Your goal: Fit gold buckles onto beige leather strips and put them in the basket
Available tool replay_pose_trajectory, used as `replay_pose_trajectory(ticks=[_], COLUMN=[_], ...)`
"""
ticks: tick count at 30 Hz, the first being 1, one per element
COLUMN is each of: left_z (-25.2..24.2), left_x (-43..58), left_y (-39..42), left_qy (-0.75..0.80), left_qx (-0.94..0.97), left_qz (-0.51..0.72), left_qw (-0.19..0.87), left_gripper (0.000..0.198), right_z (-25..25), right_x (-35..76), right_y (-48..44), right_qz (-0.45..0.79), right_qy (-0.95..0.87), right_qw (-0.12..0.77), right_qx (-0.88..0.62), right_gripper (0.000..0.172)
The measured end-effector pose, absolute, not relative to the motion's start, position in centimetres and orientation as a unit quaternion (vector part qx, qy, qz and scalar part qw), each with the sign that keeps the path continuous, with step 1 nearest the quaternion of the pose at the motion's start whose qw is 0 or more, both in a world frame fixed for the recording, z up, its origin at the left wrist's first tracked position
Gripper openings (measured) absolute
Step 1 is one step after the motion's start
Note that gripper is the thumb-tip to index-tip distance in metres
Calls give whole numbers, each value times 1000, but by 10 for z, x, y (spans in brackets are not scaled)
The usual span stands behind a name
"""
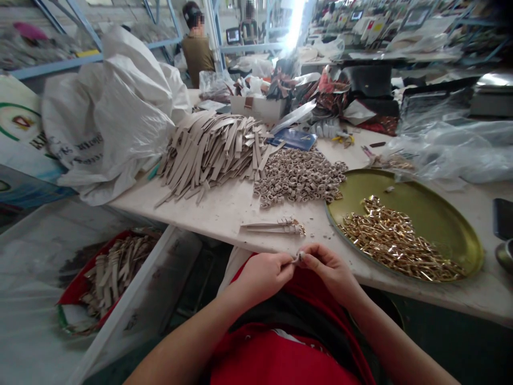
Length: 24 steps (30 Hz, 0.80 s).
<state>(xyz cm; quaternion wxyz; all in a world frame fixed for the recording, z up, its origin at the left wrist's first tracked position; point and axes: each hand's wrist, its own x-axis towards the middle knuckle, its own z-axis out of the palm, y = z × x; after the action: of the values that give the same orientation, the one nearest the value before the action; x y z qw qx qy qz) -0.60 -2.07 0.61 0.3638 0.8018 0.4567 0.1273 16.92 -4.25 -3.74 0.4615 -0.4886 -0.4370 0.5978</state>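
Close to my body, at the table's front edge, my left hand (267, 274) and my right hand (329, 267) meet. Both pinch a small grey-beige strap piece (298, 258), mostly covered by the fingers. Just beyond them lies a short stack of finished-looking straps (272, 228) with gold buckles at the right end. Behind it is a heap of small beige loops (298, 176). A big pile of flat beige strips (216, 149) spreads to its left. To the right, gold metal buckles (396, 240) fill part of a round gold-coloured tray (436, 214).
A white sack (108, 107) bulges at the table's left. Below it, a red-rimmed container (66, 299) holds bundled straps. A blue packet (294, 140), yellow-handled tool (344, 140) and clear plastic bags (452, 152) lie farther back. A person (197, 51) is in the background.
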Motion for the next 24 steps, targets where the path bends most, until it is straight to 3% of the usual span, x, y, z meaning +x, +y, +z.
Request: replay_pose_trajectory(ticks=[6, 11, 24], left_z=[9, 1, -10], left_x=[-10, -7, -5], left_y=[-5, -5, -2], left_qy=[431, 447, 453], left_qx=[803, 785, 810], left_qz=[75, 110, 82], left_qw=[404, 414, 362], left_gripper=[23, 33, 36], right_z=[-38, -39, -51], right_x=[174, 179, 174], right_y=[-39, -33, -31], right_qz=[608, 615, 597], right_qy=[-457, -467, -448], right_qw=[422, 400, 427], right_qx=[-493, -494, -511], right_gripper=[28, 27, 25])
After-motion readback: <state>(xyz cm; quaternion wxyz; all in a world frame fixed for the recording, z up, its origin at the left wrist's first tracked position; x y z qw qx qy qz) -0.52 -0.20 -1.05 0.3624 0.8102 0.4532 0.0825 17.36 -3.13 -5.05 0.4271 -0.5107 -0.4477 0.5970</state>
